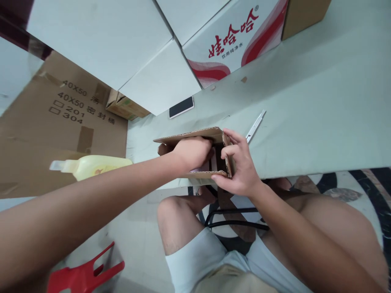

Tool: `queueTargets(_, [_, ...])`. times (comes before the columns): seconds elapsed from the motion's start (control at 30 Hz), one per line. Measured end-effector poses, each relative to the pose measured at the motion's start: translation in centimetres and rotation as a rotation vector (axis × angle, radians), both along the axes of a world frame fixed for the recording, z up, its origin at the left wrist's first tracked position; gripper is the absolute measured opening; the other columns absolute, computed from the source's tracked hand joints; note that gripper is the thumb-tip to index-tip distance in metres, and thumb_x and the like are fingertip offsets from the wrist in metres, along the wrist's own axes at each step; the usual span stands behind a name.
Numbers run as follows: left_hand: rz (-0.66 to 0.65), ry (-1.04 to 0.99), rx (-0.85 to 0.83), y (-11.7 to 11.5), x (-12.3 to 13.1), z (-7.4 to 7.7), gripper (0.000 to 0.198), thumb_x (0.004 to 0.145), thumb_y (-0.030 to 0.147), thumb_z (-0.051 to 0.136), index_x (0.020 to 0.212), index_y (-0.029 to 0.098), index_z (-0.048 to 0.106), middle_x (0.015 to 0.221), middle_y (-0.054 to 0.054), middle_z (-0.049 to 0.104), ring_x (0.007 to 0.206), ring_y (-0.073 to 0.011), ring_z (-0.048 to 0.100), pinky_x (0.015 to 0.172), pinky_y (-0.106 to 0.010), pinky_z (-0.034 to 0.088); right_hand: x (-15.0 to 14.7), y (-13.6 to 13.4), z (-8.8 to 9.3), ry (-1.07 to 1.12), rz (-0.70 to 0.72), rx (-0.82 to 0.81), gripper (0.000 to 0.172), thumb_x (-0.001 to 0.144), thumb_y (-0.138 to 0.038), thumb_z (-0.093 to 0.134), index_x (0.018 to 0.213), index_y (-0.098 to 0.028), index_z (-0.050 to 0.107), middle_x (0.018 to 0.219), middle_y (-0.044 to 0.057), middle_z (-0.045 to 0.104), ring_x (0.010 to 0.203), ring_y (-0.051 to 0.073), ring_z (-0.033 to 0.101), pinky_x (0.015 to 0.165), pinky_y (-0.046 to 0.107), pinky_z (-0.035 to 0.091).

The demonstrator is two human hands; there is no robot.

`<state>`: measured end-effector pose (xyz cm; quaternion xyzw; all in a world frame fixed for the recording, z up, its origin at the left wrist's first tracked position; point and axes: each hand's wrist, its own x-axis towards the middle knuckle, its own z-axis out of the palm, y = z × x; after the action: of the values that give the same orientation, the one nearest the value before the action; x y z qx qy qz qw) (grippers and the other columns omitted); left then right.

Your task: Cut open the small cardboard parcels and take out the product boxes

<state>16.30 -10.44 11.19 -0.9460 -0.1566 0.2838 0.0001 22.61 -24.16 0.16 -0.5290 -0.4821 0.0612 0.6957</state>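
An open cardboard box [191, 133] with its flaps up sits at the table's near edge. My left hand [195, 151] reaches down inside it, knuckles upward. Its fingers are hidden, so I cannot tell if they hold anything. My right hand [240, 165] is closed on the right end of the box, thumb at the near edge and fingers around the end flap. Inside, beside my left hand, a pale pinkish item [214, 159] shows in part; its kind is unclear.
A utility knife [255, 126] lies right of the box, a phone [181, 107] behind it. On the left lies a bottle of yellow liquid [100, 166], before a large carton [36, 126]. White boxes [235, 38] line the back. A red plastic stool [76, 276] is below left.
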Motion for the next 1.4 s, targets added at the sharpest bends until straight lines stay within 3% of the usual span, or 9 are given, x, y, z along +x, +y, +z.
queueTargets(0.1, [-0.066,0.058,0.048,-0.2,0.3,0.8,0.022,0.094,0.022,0.054,0.106,0.017,0.071,0.086,-0.008,0.074,0.074,-0.0255,0.071,0.069,-0.035,0.05,0.0,0.0,0.0,0.008,0.002,0.008,0.035,0.077,-0.034,0.072,0.101,-0.026,0.049,0.148,0.014,0.042,0.144,0.035,0.047,0.119,0.059,0.041])
queueTargets(0.2, [-0.147,0.042,-0.02,0.3,0.3,0.9,0.028,0.096,0.025,0.054,0.12,0.021,0.07,0.098,-0.007,0.077,0.083,-0.0259,0.073,0.073,-0.035,0.052,0.0,0.0,0.0,0.004,0.008,0.017,0.034,0.077,-0.032,0.071,0.102,-0.026,0.049,0.148,0.014,0.041,0.143,0.034,0.048,0.117,0.058,0.043])
queueTargets(0.4, [-0.436,0.052,-0.126,2.0,-0.2,0.0,0.027,0.097,0.017,0.056,0.115,0.025,0.075,0.113,-0.005,0.079,0.098,-0.0218,0.074,0.087,-0.032,0.054,-0.1,-0.2,-0.1,-0.002,0.012,0.016,0.033,0.08,-0.032,0.073,0.103,-0.025,0.05,0.15,0.014,0.039,0.143,0.033,0.047,0.117,0.056,0.043])
queueTargets(0.53, [-0.561,0.054,-0.087,3.2,-1.0,0.1,0.034,0.096,0.012,0.056,0.124,0.023,0.072,0.12,-0.007,0.077,0.107,-0.0217,0.073,0.092,-0.03,0.054,-0.1,-0.3,-0.2,0.001,0.023,0.016,0.034,0.08,-0.032,0.075,0.101,-0.025,0.049,0.15,0.013,0.038,0.144,0.033,0.047,0.116,0.054,0.045])
queueTargets(0.77, [-0.531,0.17,0.049,4.2,-2.7,1.6,0.053,0.094,0.022,0.062,0.147,0.028,0.058,0.107,-0.008,0.074,0.09,-0.0249,0.073,0.077,-0.033,0.053,-0.1,0.0,-0.7,0.024,0.03,0.052,0.036,0.08,-0.034,0.075,0.102,-0.026,0.047,0.148,0.012,0.035,0.143,0.034,0.045,0.113,0.055,0.044])
queueTargets(0.9, [-0.495,0.194,0.038,4.4,-3.0,1.7,0.059,0.089,0.038,0.073,0.146,0.029,0.059,0.117,-0.009,0.07,0.1,-0.0282,0.071,0.081,-0.035,0.053,-0.1,0.0,-0.7,0.016,0.02,0.042,0.037,0.08,-0.036,0.076,0.101,-0.026,0.047,0.147,0.012,0.035,0.141,0.034,0.046,0.112,0.055,0.045])
queueTargets(1.1, [-0.501,0.195,0.063,4.3,-3.0,1.0,0.067,0.081,0.045,0.08,0.144,0.032,0.06,0.118,-0.011,0.068,0.11,-0.0336,0.068,0.087,-0.04,0.053,-0.3,-0.2,-0.5,0.0,0.009,0.016,0.039,0.08,-0.037,0.077,0.1,-0.026,0.045,0.146,0.011,0.035,0.142,0.033,0.046,0.109,0.051,0.05])
queueTargets(1.2, [-0.563,0.142,0.062,4.2,-3.2,0.8,0.056,0.084,0.039,0.078,0.138,0.034,0.064,0.123,-0.011,0.067,0.11,-0.0323,0.067,0.089,-0.041,0.052,-0.3,-0.2,-0.5,-0.013,0.014,0.008,0.041,0.08,-0.038,0.077,0.102,-0.026,0.044,0.145,0.011,0.034,0.144,0.033,0.043,0.11,0.051,0.049])
queueTargets(1.4, [-0.79,0.079,-0.135,4.1,-3.4,0.4,0.041,0.091,0.026,0.07,0.13,0.037,0.068,0.144,-0.004,0.064,0.133,-0.029,0.057,0.106,-0.04,0.047,0.1,-0.3,-0.8,-0.131,0.09,-0.065,0.056,0.076,-0.04,0.082,0.113,-0.027,0.042,0.158,0.014,0.021,0.152,0.037,0.032,0.113,0.056,0.046])
